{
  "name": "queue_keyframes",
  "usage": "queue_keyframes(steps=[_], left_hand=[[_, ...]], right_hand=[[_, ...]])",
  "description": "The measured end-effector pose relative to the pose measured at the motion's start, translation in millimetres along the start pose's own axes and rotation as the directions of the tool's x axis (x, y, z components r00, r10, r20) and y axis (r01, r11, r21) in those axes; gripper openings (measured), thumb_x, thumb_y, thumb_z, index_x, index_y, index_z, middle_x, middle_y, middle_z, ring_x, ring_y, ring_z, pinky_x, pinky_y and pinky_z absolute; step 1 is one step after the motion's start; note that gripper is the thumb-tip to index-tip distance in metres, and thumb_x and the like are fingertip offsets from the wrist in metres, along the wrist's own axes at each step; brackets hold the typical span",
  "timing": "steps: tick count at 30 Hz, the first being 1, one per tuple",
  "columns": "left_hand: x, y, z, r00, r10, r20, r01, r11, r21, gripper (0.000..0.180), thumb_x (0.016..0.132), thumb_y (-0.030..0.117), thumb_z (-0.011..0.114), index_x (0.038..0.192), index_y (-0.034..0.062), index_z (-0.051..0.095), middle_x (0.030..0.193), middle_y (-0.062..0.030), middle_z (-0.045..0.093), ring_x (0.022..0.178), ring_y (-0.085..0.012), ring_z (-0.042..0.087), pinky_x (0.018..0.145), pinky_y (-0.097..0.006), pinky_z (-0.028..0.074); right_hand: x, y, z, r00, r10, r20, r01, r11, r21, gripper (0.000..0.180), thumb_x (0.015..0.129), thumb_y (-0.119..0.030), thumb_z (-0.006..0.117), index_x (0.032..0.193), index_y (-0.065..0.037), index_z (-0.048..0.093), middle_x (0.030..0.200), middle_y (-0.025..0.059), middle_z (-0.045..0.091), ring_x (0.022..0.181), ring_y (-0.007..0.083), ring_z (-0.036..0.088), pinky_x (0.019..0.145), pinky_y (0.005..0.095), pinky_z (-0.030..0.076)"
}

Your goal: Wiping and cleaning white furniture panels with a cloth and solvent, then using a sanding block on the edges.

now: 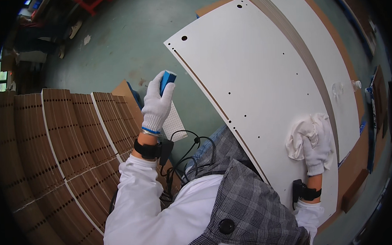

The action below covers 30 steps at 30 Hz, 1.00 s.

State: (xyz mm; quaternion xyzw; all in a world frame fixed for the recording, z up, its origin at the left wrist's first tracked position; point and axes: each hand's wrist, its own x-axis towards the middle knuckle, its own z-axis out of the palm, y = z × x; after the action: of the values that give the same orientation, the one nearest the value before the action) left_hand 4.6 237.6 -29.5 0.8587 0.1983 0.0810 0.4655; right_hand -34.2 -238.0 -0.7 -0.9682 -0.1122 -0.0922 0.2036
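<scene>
My left hand [157,102], in a white knit glove, grips a small blue block [167,81] with a paler top. It is held up off the left edge of a large white panel [263,71], over the floor. On the panel's near right part, my gloved right hand [318,150] presses on a crumpled white cloth [300,137]; some of its fingers are hidden in the folds. The panel has several drilled holes and a long slot along its left edge.
Stacked brown boards [70,141] with rows of holes fill the left side. More white panels [328,42] lie stacked beyond the top one, with a clear plastic bottle [346,88] on them. A black cable [193,157] loops near my waist. A person's legs [43,41] show far left.
</scene>
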Motion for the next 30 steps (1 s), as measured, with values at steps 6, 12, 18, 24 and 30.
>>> queue_keyframes(steps=[6,12,18,24,30], left_hand=[[-25.6,31.2,-7.2,0.979,0.046,0.197,0.057,0.871,-0.488,0.045,0.082,0.001,0.066,0.124,0.0024,0.05,0.112,-0.0064,0.056,0.101,-0.0152,0.055,0.087,-0.029,0.048],[-32.0,35.6,-10.0,0.967,0.097,0.235,0.079,0.764,-0.64,0.042,0.083,0.0,0.064,0.123,0.0025,0.05,0.117,-0.0083,0.054,0.104,-0.0166,0.055,0.086,-0.029,0.05],[-37.4,52.3,-3.9,0.997,0.041,0.065,-0.027,0.979,-0.202,0.04,0.081,0.009,0.069,0.117,0.0021,0.054,0.108,-0.0086,0.059,0.094,-0.0166,0.059,0.081,-0.029,0.051],[-50.4,70.8,10.4,0.938,0.329,0.112,-0.346,0.91,0.228,0.032,0.076,0.011,0.071,0.103,0.0019,0.056,0.094,-0.0117,0.063,0.083,-0.0195,0.064,0.076,-0.03,0.052],[-22.7,77.6,13.4,0.957,0.284,0.049,-0.285,0.905,0.315,0.03,0.076,0.011,0.069,0.102,0.0014,0.057,0.092,-0.0129,0.063,0.08,-0.0208,0.064,0.074,-0.03,0.052]], right_hand=[[-5.9,4.8,3.1,0.999,0.009,-0.039,-0.009,1.0,-0.002,0.051,0.076,-0.027,0.07,0.121,-0.009,0.054,0.134,0.0157,0.046,0.125,0.0354,0.042,0.105,0.0447,0.034],[-6.5,3.6,3.2,0.998,-0.015,-0.054,0.011,0.998,-0.064,0.052,0.077,-0.032,0.069,0.122,-0.009,0.054,0.135,0.0154,0.046,0.124,0.0354,0.043,0.105,0.0448,0.034],[-5.3,2.6,1.8,0.997,-0.027,-0.069,0.024,0.998,-0.052,0.053,0.077,-0.034,0.069,0.121,-0.009,0.055,0.135,0.0153,0.046,0.125,0.036,0.042,0.105,0.046,0.033],[-6.9,5.3,5.5,0.997,-0.025,-0.079,0.021,0.998,-0.055,0.052,0.077,-0.037,0.068,0.12,-0.009,0.055,0.134,0.0154,0.046,0.125,0.036,0.042,0.105,0.0465,0.032],[-7.0,6.1,4.4,0.997,-0.023,-0.073,0.018,0.997,-0.069,0.052,0.077,-0.038,0.067,0.119,-0.009,0.055,0.134,0.0147,0.046,0.125,0.0362,0.042,0.105,0.0468,0.032]])
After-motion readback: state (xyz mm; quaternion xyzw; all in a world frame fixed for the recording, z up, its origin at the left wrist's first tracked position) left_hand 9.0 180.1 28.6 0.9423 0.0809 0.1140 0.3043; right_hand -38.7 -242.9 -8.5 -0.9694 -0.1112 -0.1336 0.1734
